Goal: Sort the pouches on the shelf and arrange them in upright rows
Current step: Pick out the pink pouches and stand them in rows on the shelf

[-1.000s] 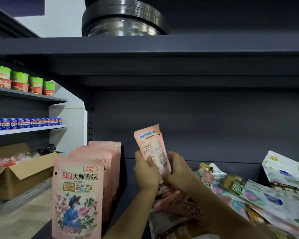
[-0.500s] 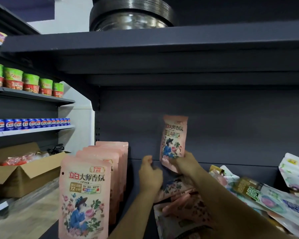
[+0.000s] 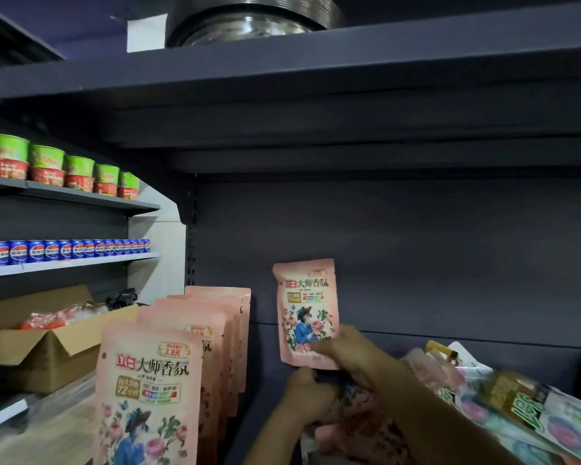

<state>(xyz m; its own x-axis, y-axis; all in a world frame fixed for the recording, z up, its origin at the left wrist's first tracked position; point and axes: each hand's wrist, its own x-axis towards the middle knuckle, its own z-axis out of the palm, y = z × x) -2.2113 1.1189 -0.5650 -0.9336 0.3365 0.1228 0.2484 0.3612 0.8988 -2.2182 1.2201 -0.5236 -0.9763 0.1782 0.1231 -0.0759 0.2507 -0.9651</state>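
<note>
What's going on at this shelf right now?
A person is sorting pouches on a dark store shelf. The right hand holds one pink pouch upright by its lower edge, printed front facing the camera, near the back panel. The left hand is just below it, over a loose pile of mixed pouches lying on the right. On the left, a row of matching pink pouches already stands upright.

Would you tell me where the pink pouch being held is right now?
The pink pouch stands upright mid-frame, gripped at its bottom by the right hand, right of the upright pink row.
</note>
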